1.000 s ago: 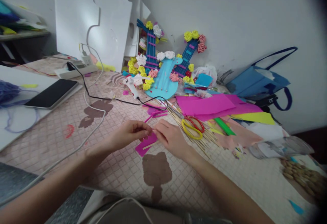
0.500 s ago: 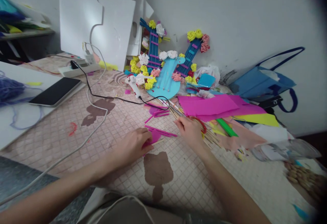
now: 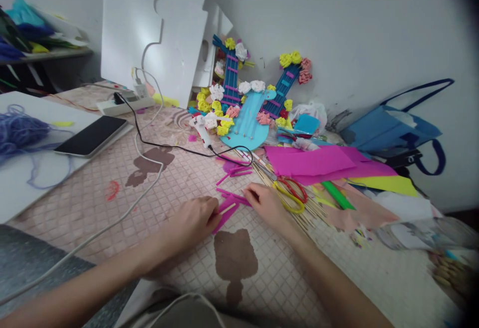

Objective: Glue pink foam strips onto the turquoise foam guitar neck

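My left hand (image 3: 200, 217) is closed at the near end of a small magenta paper piece (image 3: 226, 219), pinching it against a thin pale wooden stick (image 3: 229, 208) that lies across it. My right hand (image 3: 266, 204) has its fingers curled in a pinch just to the right, over the end of some slim magenta strips (image 3: 235, 197); whatever is between those fingertips is hidden. More magenta strips (image 3: 234, 174) lie beyond both hands. Behind the right wrist are a yellow loop handle (image 3: 291, 202) and a red loop handle (image 3: 299, 188), on a bundle of wooden sticks (image 3: 318, 212).
A white glue gun (image 3: 202, 129) with a black cord lies beyond the strips. Farther back stand blue guitar-like crafts (image 3: 247, 126) with paper flowers. Magenta sheets (image 3: 314, 162) spread to the right. A phone (image 3: 92, 137) and purple yarn (image 3: 22, 131) sit left; a white cable (image 3: 123, 208) crosses the table.
My right hand has moved left, away from the wooden sticks, to the magenta strips, uncovering the yellow loop handle. The stick at my left hand now lies over the magenta paper. The view has shifted slightly.
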Demonstrator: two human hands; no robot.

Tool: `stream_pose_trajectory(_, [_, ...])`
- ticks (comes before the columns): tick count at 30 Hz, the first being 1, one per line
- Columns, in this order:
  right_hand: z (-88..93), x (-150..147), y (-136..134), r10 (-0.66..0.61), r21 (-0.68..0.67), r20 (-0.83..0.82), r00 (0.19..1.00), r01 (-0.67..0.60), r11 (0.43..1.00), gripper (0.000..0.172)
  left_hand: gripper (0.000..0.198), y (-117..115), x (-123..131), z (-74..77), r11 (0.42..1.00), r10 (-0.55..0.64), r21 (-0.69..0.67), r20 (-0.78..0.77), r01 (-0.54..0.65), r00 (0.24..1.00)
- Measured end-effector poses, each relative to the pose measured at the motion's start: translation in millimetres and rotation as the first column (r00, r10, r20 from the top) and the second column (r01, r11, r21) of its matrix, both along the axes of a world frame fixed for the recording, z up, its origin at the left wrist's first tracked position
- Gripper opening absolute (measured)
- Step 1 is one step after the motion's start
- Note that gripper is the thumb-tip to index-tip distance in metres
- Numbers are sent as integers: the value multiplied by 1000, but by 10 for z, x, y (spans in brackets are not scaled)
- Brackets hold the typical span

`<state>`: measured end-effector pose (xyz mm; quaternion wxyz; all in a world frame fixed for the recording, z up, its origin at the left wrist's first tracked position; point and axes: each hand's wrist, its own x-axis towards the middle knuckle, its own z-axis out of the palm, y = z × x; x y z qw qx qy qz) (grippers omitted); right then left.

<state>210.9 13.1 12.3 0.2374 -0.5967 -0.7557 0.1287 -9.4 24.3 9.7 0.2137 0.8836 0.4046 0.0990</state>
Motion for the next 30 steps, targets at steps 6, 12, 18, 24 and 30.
stream_pose_trajectory(6, [51,-79,297,-7,56,-2,1000,7,998,13,17,21,-8,-30,998,53,-24,46,-52,998])
stream_pose_trajectory(12, [190,-385,968,43,292,-34,999,-31,956,11,13,149,-79,-109,996,84,-3,147,-84,986])
stream_pose_trajectory(18, [152,-782,1727,-10,227,5,1000,9,974,25,15,250,-169,-180,994,108,-15,206,-107,973])
stream_pose_trajectory(24, [67,-950,2083,-6,113,-69,998,14,993,14,15,258,-204,-220,994,104,-41,220,-98,970])
stream_pose_trajectory(30, [252,-732,1882,-42,188,-322,946,107,976,16,15,440,-318,-66,986,145,41,236,-159,961])
